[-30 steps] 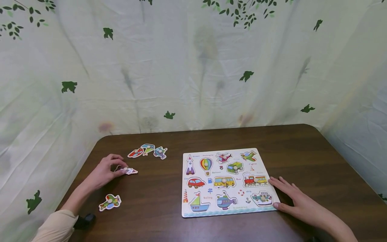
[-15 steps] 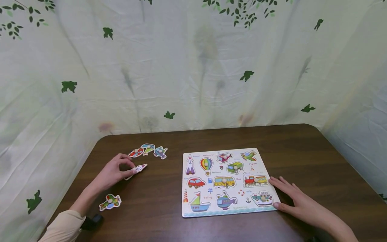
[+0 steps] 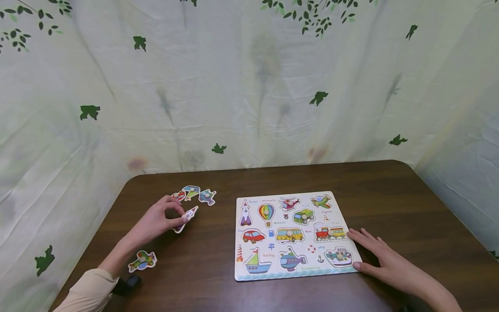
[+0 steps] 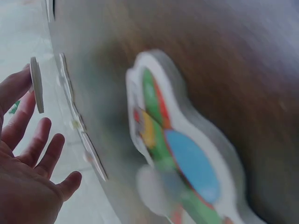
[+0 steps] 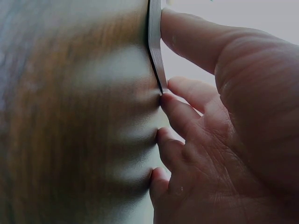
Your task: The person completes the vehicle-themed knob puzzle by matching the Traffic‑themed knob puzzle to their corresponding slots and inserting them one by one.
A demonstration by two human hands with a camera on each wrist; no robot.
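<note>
My left hand (image 3: pixel 161 219) pinches a rocket puzzle piece (image 3: pixel 191 214) between thumb and index finger, over the left of the table. Edge-on, this rocket piece (image 4: pixel 37 88) shows as a thin white slab in the left wrist view, the other fingers spread beside it. At the right, my right hand (image 3: pixel 390 262) lies by the white puzzle board (image 3: pixel 280 274), thumb at its lower right corner and fingers along its right edge. Those right fingers (image 5: pixel 180 112) touch the tabletop in the right wrist view. On the board, a rocket picture (image 3: pixel 245 213) sits at the upper left.
A plane piece (image 3: pixel 142 261) lies near the left forearm. Farther back are a red piece (image 3: pixel 179 196), partly behind the left fingers, a sailboat piece (image 3: pixel 191 192) and a submarine piece (image 3: pixel 207 196). A leaf-print curtain (image 3: pixel 249 86) hangs behind the brown table (image 3: pixel 409 208).
My left hand has carried the rocket piece to the right, its tip turning toward the back. My right hand and the board have stayed in place.
</note>
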